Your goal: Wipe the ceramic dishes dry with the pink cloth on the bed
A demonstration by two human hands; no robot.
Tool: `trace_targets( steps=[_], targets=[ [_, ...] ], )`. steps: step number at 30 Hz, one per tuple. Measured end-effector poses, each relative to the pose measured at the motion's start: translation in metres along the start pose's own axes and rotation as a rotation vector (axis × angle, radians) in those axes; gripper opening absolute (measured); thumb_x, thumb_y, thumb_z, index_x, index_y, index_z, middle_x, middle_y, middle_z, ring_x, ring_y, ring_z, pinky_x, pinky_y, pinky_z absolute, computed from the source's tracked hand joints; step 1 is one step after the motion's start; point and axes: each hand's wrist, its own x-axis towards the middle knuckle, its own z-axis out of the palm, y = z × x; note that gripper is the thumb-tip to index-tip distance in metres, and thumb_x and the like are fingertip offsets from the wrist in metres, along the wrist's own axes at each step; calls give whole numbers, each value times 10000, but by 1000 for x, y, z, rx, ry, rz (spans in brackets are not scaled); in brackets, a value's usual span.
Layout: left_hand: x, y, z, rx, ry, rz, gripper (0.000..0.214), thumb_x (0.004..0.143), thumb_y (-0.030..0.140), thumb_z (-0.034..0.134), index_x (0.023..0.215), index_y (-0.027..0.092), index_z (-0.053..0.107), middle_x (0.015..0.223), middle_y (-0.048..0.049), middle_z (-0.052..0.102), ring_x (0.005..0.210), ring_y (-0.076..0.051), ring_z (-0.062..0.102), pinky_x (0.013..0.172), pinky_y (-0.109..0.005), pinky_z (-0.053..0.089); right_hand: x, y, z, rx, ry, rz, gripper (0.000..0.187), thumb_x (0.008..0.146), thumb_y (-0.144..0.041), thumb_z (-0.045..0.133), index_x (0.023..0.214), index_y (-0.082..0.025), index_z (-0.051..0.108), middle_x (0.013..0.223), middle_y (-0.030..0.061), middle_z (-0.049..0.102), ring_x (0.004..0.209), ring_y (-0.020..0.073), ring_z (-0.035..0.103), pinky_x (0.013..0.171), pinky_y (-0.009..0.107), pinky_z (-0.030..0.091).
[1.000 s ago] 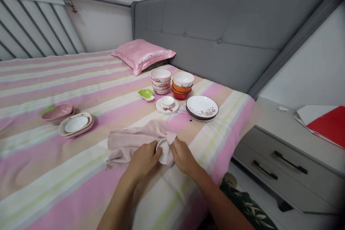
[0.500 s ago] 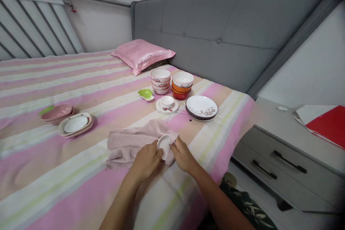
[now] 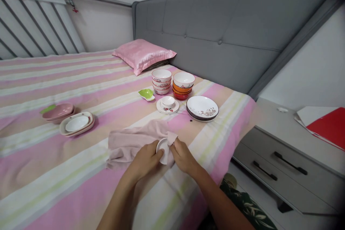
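Note:
A small white dish [image 3: 162, 147] is tilted up between my two hands, just above the bed. My left hand [image 3: 147, 158] is closed on its left edge, thumb over the inner face. With closed fingers my right hand [image 3: 184, 156] pinches a fold of the pale pink cloth [image 3: 132, 140] against the dish's right side. The rest of that cloth lies crumpled on the striped bedsheet to the left. Beyond the hands stand a small white bowl [image 3: 168, 101] on a few flowered saucers [image 3: 174, 109], and a stack of dark-rimmed white plates [image 3: 202, 106].
Two bowl stacks, one white [image 3: 161, 75] and one mixed-colour [image 3: 182, 89], stand behind a green leaf-shaped dish [image 3: 146, 94]. Pink dishes [image 3: 60, 112] and oval dishes [image 3: 77, 125] lie at left. A pink pillow [image 3: 144, 54] rests by the grey headboard [image 3: 215, 25]. A nightstand [image 3: 283, 154] is at right.
The dish has turned slightly between my hands, and the cloth's fold over its right side has shifted. My hands stay in about the same place.

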Motion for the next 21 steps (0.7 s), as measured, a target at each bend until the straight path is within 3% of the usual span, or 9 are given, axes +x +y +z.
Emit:
trace_targets(
  steps=[3, 7, 11, 16, 21],
  targets=[
    [4, 6, 10, -58, 83, -15, 203, 800, 302, 408, 878, 176, 546, 859, -64, 650, 765, -229, 574, 681, -307, 381, 4, 2, 1, 117, 105, 95, 182, 851, -194, 361, 965, -172, 501, 865, 70, 605, 819, 196, 557, 728, 310, 410],
    [5, 12, 18, -116, 122, -30, 178, 778, 252, 405, 890, 179, 523, 810, -56, 634, 717, -218, 563, 650, -292, 370, 3, 5, 1, 138, 142, 114, 221, 857, -202, 351, 1028, -165, 487, 936, 88, 602, 874, 201, 554, 768, 324, 412],
    [1, 11, 13, -90, 30, -27, 145, 771, 201, 356, 831, 194, 488, 716, -23, 586, 664, -200, 531, 642, -286, 357, -1, 4, 0, -33, 73, 59, 195, 860, -175, 325, 972, -172, 485, 824, 61, 593, 767, 185, 548, 673, 287, 398],
    [-1, 1, 5, -75, -106, 33, 142, 733, 161, 350, 757, 200, 484, 699, -11, 566, 667, -186, 520, 650, -276, 357, -7, 0, -3, -257, -78, -45, 169, 861, -147, 313, 906, -178, 473, 833, 65, 591, 734, 182, 544, 645, 282, 370],
    [0, -6, 3, -94, -168, 0, 164, 691, 136, 369, 730, 195, 517, 656, -4, 567, 637, -184, 520, 622, -277, 372, -8, -4, -2, -263, -149, -50, 154, 858, -138, 325, 871, -180, 473, 792, 58, 592, 700, 180, 545, 621, 278, 359]
  ],
)
